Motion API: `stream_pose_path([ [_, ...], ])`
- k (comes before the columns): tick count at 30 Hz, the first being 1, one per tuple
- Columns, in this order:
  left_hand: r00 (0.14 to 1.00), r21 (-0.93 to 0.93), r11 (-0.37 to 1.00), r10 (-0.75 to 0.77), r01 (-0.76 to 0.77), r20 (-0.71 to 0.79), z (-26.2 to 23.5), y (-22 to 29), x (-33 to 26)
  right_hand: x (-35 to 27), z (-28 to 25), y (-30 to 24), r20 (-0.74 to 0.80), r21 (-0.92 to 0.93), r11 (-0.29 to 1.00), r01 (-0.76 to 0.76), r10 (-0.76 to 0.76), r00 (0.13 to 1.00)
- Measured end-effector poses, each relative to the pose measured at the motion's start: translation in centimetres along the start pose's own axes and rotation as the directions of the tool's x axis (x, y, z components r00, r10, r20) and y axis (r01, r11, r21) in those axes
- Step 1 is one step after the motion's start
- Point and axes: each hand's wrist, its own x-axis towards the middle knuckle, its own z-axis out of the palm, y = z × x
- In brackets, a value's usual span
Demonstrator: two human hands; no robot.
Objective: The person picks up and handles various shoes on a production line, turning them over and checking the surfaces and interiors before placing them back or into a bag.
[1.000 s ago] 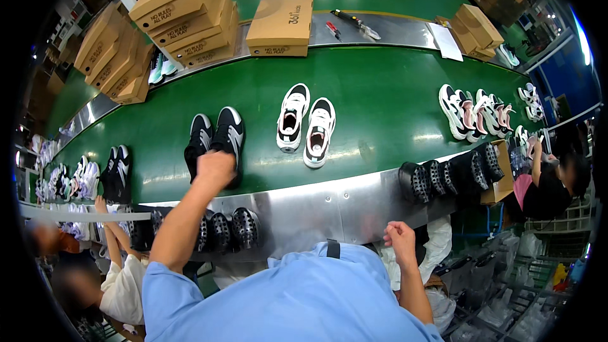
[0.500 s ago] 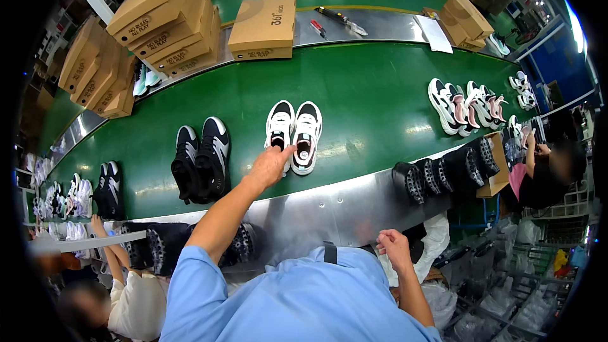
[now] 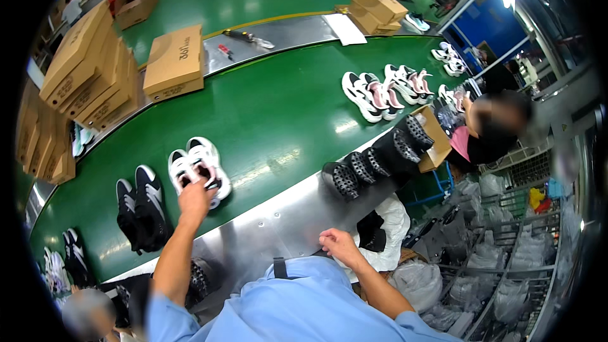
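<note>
Head view: left grip (image 3: 195, 197) clenched on near end of white sneaker pair (image 3: 199, 166); right grip (image 3: 339, 245) loose, empty, well right.

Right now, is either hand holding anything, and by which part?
The left hand is on the white pair of shoes on the green belt, fingers at the shoe openings; a closed grip cannot be confirmed. The right hand holds nothing and rests by the metal edge.

So on the green belt (image 3: 278, 107) I count one pair of white sneakers (image 3: 199, 168), one pair of black sneakers (image 3: 142, 206), another black pair (image 3: 75, 258) further left, and about five shoes in the pink-and-white bunch (image 3: 386, 88). One lone cardboard box (image 3: 174, 63) too.
</note>
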Motion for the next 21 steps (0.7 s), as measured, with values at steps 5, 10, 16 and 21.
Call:
stream_pose_path([
  [5, 0.996, 0.038, 0.997, -0.070, 0.068, 0.055, 1.1, -7.4, -2.2, -0.7, 0.4, -1.6, 0.021, 0.012, 1.000, -0.007, 0.007, 1.000],
  [10, 1.000, 0.238, 0.971, 0.005, 0.002, -0.030, -3.4, -1.6, -6.6, -7.0, -1.5, -11.6, 0.098, 0.304, 0.802, 0.515, -0.564, 0.820],
  [16, 0.880, -0.167, 0.968, 0.241, -0.188, 0.409, -0.8, 4.4, -11.9, -19.0, -3.6, -24.0, 0.093, 0.679, -0.133, 0.722, -0.960, -0.265],
  [21, 0.774, -0.009, 0.848, 0.488, -0.530, 0.404, 7.5, 9.9, -15.3, -22.2, -0.8, -21.7, -0.211, 0.514, -0.341, 0.787, -0.940, -0.269],
])
